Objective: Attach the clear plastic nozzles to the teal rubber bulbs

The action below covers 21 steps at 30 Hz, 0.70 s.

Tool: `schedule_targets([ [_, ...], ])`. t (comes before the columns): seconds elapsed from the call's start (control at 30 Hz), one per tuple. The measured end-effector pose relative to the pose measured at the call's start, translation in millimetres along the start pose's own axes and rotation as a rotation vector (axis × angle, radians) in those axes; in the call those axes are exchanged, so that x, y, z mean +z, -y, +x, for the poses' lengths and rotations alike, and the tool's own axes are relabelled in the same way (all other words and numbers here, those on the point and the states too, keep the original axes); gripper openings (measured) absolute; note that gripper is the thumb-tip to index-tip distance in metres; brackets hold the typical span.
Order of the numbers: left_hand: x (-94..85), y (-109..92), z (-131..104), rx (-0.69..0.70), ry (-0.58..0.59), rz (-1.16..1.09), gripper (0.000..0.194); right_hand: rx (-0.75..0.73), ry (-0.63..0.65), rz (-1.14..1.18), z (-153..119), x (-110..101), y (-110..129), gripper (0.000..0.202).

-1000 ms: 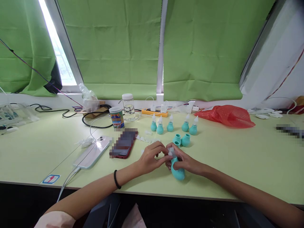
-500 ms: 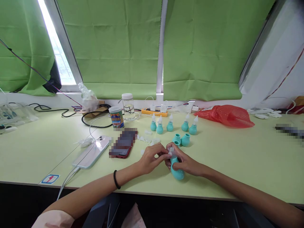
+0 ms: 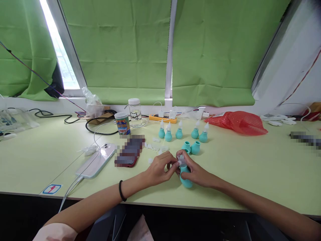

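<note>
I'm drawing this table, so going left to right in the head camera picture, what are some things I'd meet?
Sticker, pale phone, red-cased phone, left hand, right hand around a teal bulb, red plastic bag.

Pale pink sleeve point(image 3: 56, 231); black bracelet point(image 3: 121, 190), left wrist; hands point(image 3: 160, 170) bare.

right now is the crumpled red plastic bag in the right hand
No, the right hand grips a glossy, rounded teal bulb, not the bag.

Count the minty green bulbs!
9: five pointy bulbs (three left, two right) behind three open bulbs, plus one bulb in the right hand. The far-left bag might hide more.
</note>
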<state>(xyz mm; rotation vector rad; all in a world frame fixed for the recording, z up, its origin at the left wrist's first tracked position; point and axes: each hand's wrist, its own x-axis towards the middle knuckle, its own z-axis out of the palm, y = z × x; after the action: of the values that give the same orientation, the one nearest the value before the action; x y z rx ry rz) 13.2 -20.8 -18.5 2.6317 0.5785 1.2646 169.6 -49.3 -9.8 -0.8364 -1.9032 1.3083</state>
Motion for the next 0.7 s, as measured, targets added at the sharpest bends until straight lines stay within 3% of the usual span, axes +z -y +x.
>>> schedule_targets([
  [0.3,1.6,1.3,1.3,0.005,-0.054,0.037,0.014,-0.032,-0.184,-0.149,1.0,6.7,-1.5,0.034],
  [0.47,2.0,2.6,2.3,0.096,-0.173,-0.005,0.012,-0.012,-0.210,-0.161,0.6,5.7,-4.3,0.034],
  [0.7,6.1,6.6,1.9,0.176,-0.236,0.033,0.007,0.009,-0.238,-0.157,0.8,7.6,-6.4,0.032],
])
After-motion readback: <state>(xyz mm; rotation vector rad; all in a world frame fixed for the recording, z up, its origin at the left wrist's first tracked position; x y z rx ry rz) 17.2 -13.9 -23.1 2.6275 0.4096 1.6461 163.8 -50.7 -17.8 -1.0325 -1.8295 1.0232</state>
